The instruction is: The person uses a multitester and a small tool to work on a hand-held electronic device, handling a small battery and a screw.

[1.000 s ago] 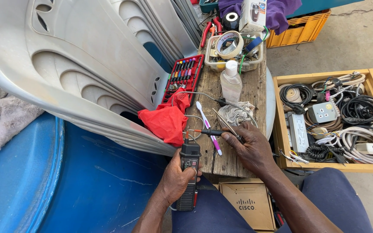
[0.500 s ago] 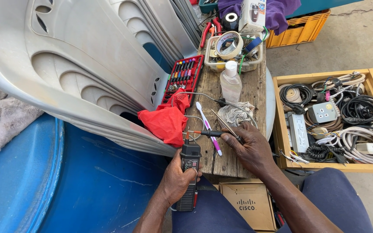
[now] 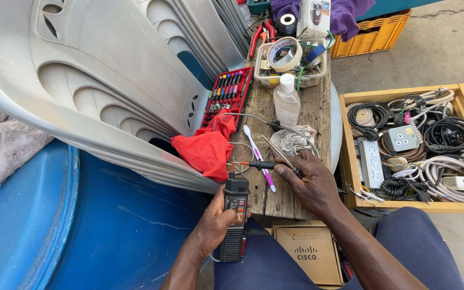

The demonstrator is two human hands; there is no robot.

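Your left hand (image 3: 213, 225) grasps black boxy plastic tester (image 3: 236, 217), lower centre; right hand (image 3: 310, 180) pinches slim black-handled probe (image 3: 259, 165). Wooden crate (image 3: 350, 156), right: coiled cables (image 3: 449, 134).

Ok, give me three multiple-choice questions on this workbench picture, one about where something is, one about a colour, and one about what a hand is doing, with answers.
1. Where does the wooden crate of cables stand?
A. to the right of the wooden bench
B. on the blue drum
C. under the stacked chairs

2. What colour is the cloth lying on the bench's left edge?
A. green
B. red
C. white

3. What is the left hand doing?
A. resting flat on the bench
B. reaching into the crate
C. gripping a black tester

Answers:
1. A, the crate sits past the bench's right edge, on the ground.
2. B, the crumpled cloth below the screwdriver set is bright red.
3. C, its fingers wrap the tester's body, while the right hand holds a black probe on the bench.
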